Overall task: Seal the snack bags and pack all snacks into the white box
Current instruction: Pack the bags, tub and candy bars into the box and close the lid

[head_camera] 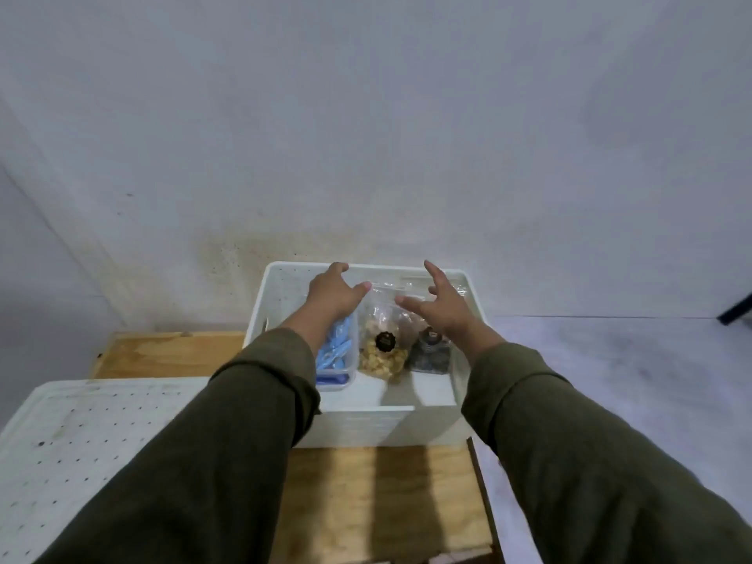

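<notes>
The white box (366, 427) stands on a wooden table against the wall. Inside it a clear bag of pale yellow snacks (382, 356) with a dark round label stands in the middle. A clear bag of dark snacks (431, 354) stands to its right. A small clear container of blue clips (335, 356) sits at the left inside the box. My left hand (331, 295) hovers over the box's left half, fingers spread, holding nothing. My right hand (441, 305) hovers over the bags' tops, fingers apart and empty. Both sleeves are olive green.
The wooden table (374, 494) shows in front of the box and at the back left. A white perforated lid or panel (81, 441) lies at the near left. The grey floor lies to the right, with a dark leg (736, 309) at the far right edge.
</notes>
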The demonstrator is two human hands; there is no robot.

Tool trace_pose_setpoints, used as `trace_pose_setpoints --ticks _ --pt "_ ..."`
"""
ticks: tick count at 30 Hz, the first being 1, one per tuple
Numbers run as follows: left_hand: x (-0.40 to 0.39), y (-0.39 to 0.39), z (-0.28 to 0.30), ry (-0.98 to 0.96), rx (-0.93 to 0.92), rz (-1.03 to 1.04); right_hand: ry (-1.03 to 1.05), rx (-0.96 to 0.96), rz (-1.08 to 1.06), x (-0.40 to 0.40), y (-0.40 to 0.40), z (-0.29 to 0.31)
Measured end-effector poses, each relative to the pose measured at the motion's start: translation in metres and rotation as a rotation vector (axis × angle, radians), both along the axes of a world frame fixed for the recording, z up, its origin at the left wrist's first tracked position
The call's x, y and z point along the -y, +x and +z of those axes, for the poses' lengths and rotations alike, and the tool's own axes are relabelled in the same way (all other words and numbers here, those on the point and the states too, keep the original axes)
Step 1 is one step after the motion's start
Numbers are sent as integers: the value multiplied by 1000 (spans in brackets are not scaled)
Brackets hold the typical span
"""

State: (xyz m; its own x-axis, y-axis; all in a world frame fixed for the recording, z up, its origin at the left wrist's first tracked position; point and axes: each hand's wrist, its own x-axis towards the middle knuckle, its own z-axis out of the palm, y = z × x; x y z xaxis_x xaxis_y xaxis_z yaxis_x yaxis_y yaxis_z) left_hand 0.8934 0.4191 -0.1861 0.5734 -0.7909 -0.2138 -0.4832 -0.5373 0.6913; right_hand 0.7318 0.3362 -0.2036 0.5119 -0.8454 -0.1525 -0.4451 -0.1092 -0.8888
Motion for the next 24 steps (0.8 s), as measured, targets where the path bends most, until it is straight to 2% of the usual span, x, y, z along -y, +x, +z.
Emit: trace_pose_setpoints --ticks 7,12,18,24 --pt "8 -121 21 -164 -22 -25 -104 2 -18 19 -125 32" --pt "1 -236 1 -268 -63 27 -139 -33 1 22 -239 23" --pt "-36 -364 -63 -331 -64 23 -167 -56 -12 -3 -362 -29" --pt "-81 -446 -131 -329 -30 139 -310 -105 -90 -43 -440 -104"
